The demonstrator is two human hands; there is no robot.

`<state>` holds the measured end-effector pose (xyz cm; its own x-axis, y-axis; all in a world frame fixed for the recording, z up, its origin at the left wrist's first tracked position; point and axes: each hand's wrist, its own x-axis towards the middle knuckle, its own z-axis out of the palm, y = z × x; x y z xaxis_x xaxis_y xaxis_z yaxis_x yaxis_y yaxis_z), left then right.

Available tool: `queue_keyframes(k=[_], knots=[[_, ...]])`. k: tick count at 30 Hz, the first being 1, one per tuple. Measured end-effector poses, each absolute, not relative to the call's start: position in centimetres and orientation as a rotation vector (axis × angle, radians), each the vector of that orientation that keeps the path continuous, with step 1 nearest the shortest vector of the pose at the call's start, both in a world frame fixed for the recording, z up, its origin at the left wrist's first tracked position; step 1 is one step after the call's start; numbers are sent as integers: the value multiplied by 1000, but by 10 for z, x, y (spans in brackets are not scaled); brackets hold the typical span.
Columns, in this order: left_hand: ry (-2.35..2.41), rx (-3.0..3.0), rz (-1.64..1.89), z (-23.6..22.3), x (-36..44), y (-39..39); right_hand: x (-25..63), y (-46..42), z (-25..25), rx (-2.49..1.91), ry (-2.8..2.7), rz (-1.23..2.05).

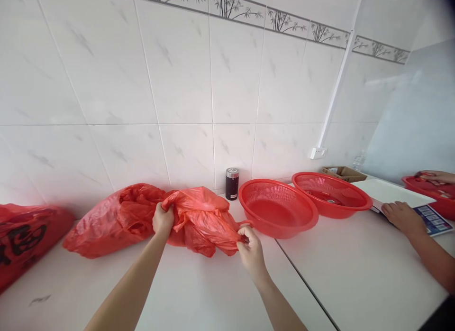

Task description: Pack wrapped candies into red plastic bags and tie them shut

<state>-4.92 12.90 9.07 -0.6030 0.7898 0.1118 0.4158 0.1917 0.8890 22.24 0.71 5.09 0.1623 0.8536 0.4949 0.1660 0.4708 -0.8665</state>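
Left hand (163,220) clenches the red bag (203,216), right hand (251,249) pinches its end, on the table (209,298) beside the basket (280,229); a hard tug could rip it or topple the flask (232,185).

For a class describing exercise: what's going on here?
A person grips bunched red plastic above a white table, left hand on its left side, right hand at its right end. A black flask and red basket stand beyond. Farther right, another person's hand is at a printed sheet.
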Motion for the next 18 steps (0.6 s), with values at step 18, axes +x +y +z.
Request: queue_keyframes(k=[18], knots=[[1615,2199,1002,151,-1,145,213,52,46,-1498,-1465,616]])
